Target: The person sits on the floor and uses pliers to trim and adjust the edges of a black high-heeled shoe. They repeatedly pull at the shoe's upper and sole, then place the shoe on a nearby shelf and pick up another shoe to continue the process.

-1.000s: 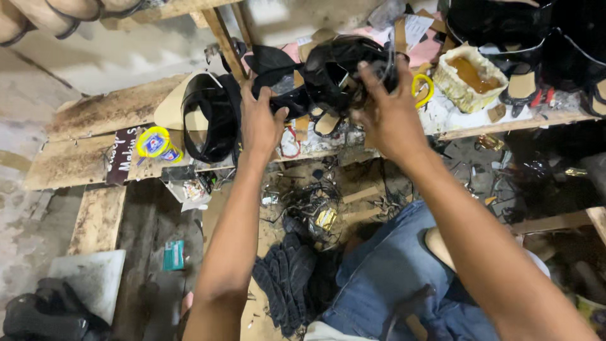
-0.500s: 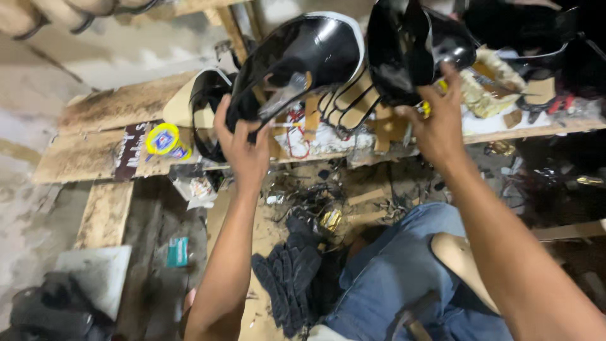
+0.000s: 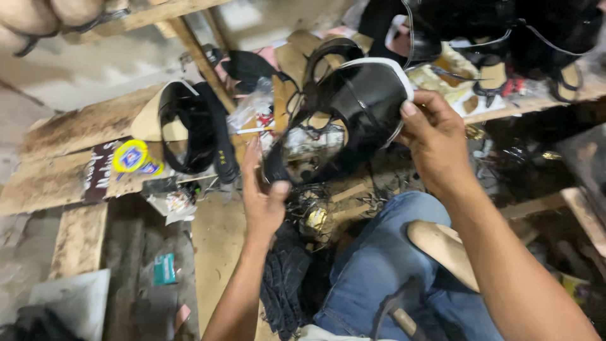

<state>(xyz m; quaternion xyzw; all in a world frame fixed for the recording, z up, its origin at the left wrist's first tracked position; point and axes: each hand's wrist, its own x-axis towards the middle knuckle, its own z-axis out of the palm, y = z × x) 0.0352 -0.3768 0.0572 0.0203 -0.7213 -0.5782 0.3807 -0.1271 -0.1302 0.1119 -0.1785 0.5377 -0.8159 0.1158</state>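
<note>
Two bare hands hold one black shoe upper (image 3: 353,120) above the workbench (image 3: 57,177). It looks light, floppy and smooth-skinned, best gripped at its white-edged rim. The right hand (image 3: 435,142) pinches that rim; the left hand (image 3: 262,196) pinches the lower end. Left of it lies a round yellow-and-blue label (image 3: 131,156), below a small teal packet (image 3: 164,268).

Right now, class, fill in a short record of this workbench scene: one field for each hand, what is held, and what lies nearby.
left hand: grips the lower end of the black shoe upper
right hand: fingers pinch its white-edged rim
held thing: black shoe upper, lifted above the wooden bench
nearby: black strap piece, yellow tape roll
below: denim-clad knee
</note>
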